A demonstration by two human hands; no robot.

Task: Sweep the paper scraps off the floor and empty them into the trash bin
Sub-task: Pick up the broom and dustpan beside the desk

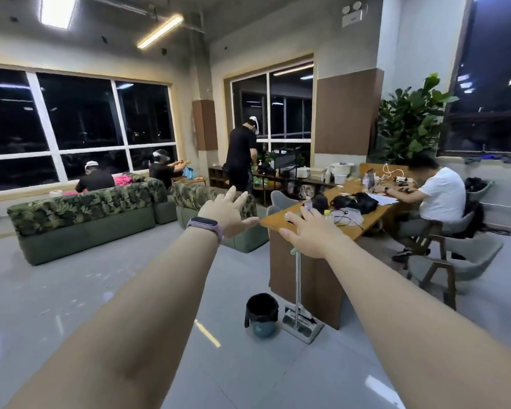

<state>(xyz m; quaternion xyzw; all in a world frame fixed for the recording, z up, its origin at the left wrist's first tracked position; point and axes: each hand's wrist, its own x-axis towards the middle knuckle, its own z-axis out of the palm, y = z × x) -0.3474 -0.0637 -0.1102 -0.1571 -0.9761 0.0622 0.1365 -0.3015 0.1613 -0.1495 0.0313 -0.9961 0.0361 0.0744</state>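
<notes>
Both my arms stretch forward at chest height. My left hand (227,212), with a purple band on its wrist, is spread with straight fingers and holds nothing. My right hand (309,231) is also spread and empty, in front of the wooden table's corner. Below it a broom and grey dustpan set (301,321) stands upright against the table's end panel, its pole (298,276) rising to a green top just under my right wrist. A small round trash bin (261,314) with a black liner stands on the floor left of the dustpan. Small white paper scraps (98,276) lie scattered on the grey floor at left.
A long wooden table (307,276) with bags, bottles and cables runs to the right; a person sits at it on a chair (455,255). Green patterned sofas (83,219) stand at left with people behind them. A large plant (410,122) fills the right corner.
</notes>
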